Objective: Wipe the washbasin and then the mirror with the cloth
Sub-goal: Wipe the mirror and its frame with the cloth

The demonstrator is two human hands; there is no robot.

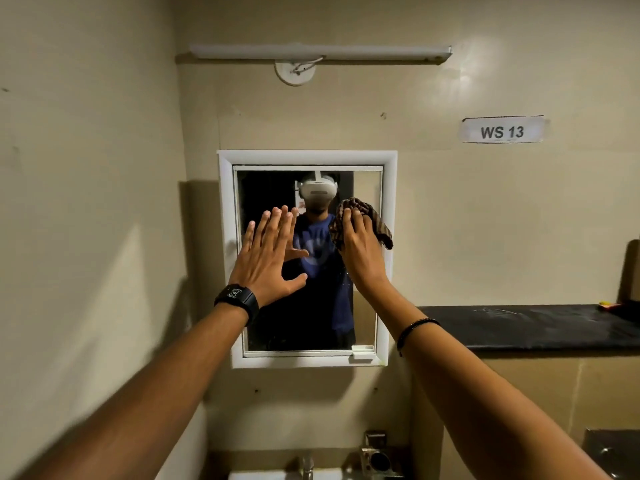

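A white-framed mirror (363, 306) hangs on the beige wall straight ahead. My right hand (362, 247) presses a brown checked cloth (377, 223) against the upper right part of the glass. My left hand (268, 258) lies flat on the left part of the glass, fingers spread, holding nothing. Only the top rim of the white washbasin (263, 475) shows at the bottom edge, with its tap (307, 465) above it.
A dark stone shelf (530, 325) runs along the wall to the right, with a small yellow and red item (609, 304) at its far end. A tube light (322, 51) is mounted above the mirror. A "WS 13" label (502, 130) is stuck on the wall. A metal fitting (377, 457) sits by the tap.
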